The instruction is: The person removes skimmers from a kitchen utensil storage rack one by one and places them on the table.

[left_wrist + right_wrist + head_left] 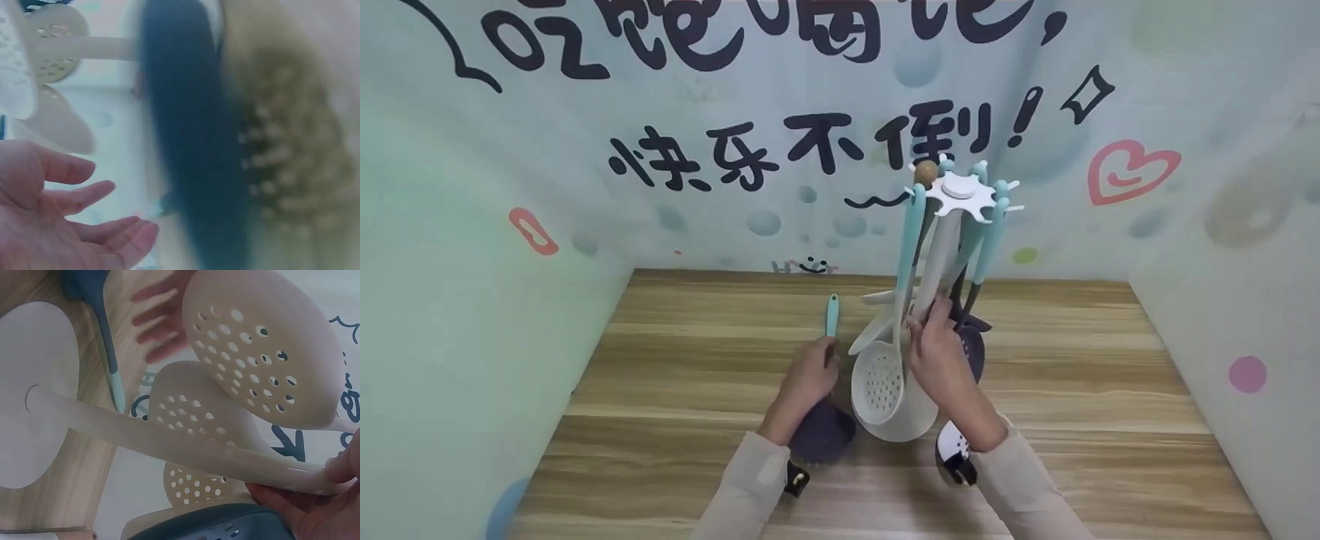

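A white utensil stand [960, 191] rises from the table on a pole [197, 455] and a round base [45, 377]. My right hand [941, 356] grips that pole partway up, thumb and fingers around it. Hanging on the stand are a white slotted spoon [877, 382], other pale perforated utensils and a dark slotted one [225, 523]. Left of the base lies a dark-headed utensil [823, 433] with a light-blue handle; its exact kind is unclear. Over it is my left hand [810, 371], whose loosely bent, spread fingers [79, 199] hold nothing in the left wrist view.
The wood-grain table [660, 390] reaches back to a pale printed cloth [735, 217] with dark lettering. Similar pale walls stand at both sides. One light-brown handle top [926, 173] shows among the light-blue handles on the stand. A blurred dark shape [191, 124] fills the left wrist view's middle.
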Demonstrator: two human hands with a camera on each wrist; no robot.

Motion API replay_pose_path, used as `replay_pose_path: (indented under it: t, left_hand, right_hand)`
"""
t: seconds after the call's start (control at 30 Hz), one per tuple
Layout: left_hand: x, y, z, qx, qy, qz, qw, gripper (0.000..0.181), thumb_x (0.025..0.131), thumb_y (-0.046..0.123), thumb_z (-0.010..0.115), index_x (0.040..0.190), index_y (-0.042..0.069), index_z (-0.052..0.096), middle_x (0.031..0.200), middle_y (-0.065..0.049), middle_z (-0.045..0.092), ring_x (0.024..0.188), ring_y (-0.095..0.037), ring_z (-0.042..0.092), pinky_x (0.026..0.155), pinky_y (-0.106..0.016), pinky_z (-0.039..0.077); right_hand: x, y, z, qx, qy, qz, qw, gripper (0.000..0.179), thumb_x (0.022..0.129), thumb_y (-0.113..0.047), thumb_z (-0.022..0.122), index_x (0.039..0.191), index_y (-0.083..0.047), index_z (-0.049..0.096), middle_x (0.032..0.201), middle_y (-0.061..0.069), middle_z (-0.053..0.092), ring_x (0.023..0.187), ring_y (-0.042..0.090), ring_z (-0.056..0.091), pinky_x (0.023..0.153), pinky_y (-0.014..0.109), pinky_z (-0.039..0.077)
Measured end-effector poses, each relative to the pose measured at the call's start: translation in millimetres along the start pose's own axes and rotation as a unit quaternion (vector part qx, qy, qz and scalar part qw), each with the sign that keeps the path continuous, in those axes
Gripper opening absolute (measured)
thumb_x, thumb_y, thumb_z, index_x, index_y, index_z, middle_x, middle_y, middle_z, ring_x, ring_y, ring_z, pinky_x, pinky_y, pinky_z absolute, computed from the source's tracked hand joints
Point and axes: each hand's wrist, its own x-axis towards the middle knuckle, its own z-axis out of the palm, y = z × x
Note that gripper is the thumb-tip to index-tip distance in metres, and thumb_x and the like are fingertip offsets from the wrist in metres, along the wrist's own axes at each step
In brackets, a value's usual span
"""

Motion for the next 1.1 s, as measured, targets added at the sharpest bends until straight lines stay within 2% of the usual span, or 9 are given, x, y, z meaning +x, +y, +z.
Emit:
replay_pose_path:
  t: [0.13,0.27,0.43,0.53,0.6,0.7,0.83,0.93,1.1]
  left_hand:
    - [-2.0,22.5,-11.0,-0.042,0.052,0.036,0.9971,0.033,0.093,0.009,0.047,0.124,0.001,0.054,0.124,-0.022,0.054,0.119,-0.035,0.049,0.099,-0.046,0.040]
    - [-7.0,44.6,-19.4,-0.102,0.084,0.076,0.9883,0.034,0.093,0.008,0.047,0.126,0.004,0.052,0.126,-0.017,0.055,0.116,-0.031,0.051,0.095,-0.044,0.044]
    - [-16.3,69.4,-22.3,-0.179,0.104,0.157,0.9657,0.031,0.096,0.011,0.048,0.125,0.001,0.051,0.122,-0.016,0.058,0.111,-0.028,0.056,0.090,-0.036,0.049]
    - [-21.0,81.3,-21.4,-0.222,0.095,0.199,0.9498,0.034,0.096,0.013,0.050,0.127,-0.001,0.049,0.121,-0.017,0.058,0.111,-0.030,0.056,0.091,-0.034,0.049]
    - [-24.7,88.1,-20.6,-0.243,0.081,0.214,0.9426,0.039,0.095,0.013,0.051,0.131,0.000,0.045,0.122,-0.017,0.057,0.112,-0.029,0.055,0.094,-0.034,0.047]
    - [-28.5,96.0,-18.6,-0.255,0.055,0.214,0.9413,0.055,0.094,0.016,0.055,0.142,0.006,0.032,0.126,-0.014,0.054,0.115,-0.024,0.054,0.097,-0.034,0.045]
    - [-29.5,101.4,-13.8,-0.244,0.039,0.213,0.9453,0.071,0.092,0.021,0.058,0.149,0.016,0.016,0.130,-0.012,0.051,0.117,-0.020,0.052,0.097,-0.033,0.045]
    - [-28.5,102.2,-10.1,-0.244,0.042,0.222,0.9431,0.068,0.093,0.019,0.057,0.149,0.015,0.018,0.127,-0.016,0.053,0.115,-0.021,0.054,0.094,-0.032,0.047]
    - [-29.4,102.9,-7.8,-0.246,0.057,0.220,0.9420,0.054,0.094,0.015,0.054,0.143,0.010,0.033,0.115,-0.015,0.058,0.105,-0.021,0.059,0.087,-0.029,0.051]
  right_hand:
    - [0.2,0.7,0.8,0.001,0.004,-0.008,1.0000,0.043,0.097,-0.009,0.046,0.126,0.008,0.020,0.084,0.028,0.054,0.076,0.045,0.063,0.061,0.051,0.052]
    - [1.1,-0.6,1.0,0.004,0.003,-0.006,1.0000,0.043,0.097,-0.010,0.046,0.127,0.007,0.021,0.088,0.029,0.055,0.079,0.045,0.063,0.063,0.052,0.052]
    - [0.8,0.3,2.5,-0.002,0.017,-0.026,0.9995,0.041,0.096,-0.007,0.048,0.124,0.008,0.022,0.086,0.030,0.056,0.079,0.045,0.063,0.063,0.051,0.052]
    - [0.8,1.0,3.0,-0.008,0.026,-0.041,0.9988,0.041,0.095,-0.005,0.049,0.123,0.009,0.022,0.086,0.030,0.056,0.080,0.045,0.063,0.063,0.050,0.052]
    - [1.0,0.8,2.3,-0.006,0.023,-0.038,0.9990,0.041,0.095,-0.005,0.048,0.123,0.009,0.022,0.088,0.031,0.056,0.081,0.045,0.063,0.064,0.050,0.052]
    - [1.0,0.1,0.8,-0.002,0.014,-0.023,0.9996,0.041,0.095,-0.005,0.048,0.124,0.008,0.022,0.090,0.031,0.056,0.081,0.045,0.063,0.066,0.051,0.052]
    - [1.2,-0.2,0.0,-0.009,0.012,-0.014,0.9998,0.043,0.095,-0.006,0.048,0.125,0.008,0.022,0.089,0.030,0.056,0.078,0.044,0.063,0.063,0.051,0.052]
    - [1.4,0.2,0.8,-0.016,0.018,-0.023,0.9995,0.044,0.095,-0.007,0.049,0.126,0.009,0.022,0.089,0.030,0.057,0.076,0.043,0.064,0.061,0.049,0.052]
    - [1.4,0.5,1.2,-0.014,0.019,-0.026,0.9994,0.043,0.096,-0.009,0.048,0.126,0.008,0.022,0.091,0.029,0.057,0.077,0.042,0.064,0.061,0.048,0.053]
